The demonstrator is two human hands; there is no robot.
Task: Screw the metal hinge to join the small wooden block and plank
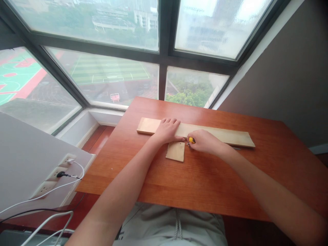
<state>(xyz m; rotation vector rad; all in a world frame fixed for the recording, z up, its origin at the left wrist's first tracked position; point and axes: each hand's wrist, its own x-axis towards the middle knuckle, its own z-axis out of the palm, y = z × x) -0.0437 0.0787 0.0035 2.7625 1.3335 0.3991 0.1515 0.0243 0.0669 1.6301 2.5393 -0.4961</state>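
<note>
A long pale wooden board (212,132) lies across the table. My left hand (167,130) rests on it with the fingers laid over its top and the thumb stretched along its near edge. A small, roughly square piece of wood (175,152) with a dark hole or mark near its top lies flat just below that thumb. My right hand (202,140) is closed around a small tool with a yellow and black handle (191,140). A bit of metal shows below the handle, beside the small piece's upper right corner; its exact form is too small to tell.
The reddish-brown wooden table (205,191) stands against large windows (102,75). A thin grey strip (237,148) shows along the board's near edge. Wall sockets (57,173) with plugged-in cables (79,171) are at the left, beside a low white wall.
</note>
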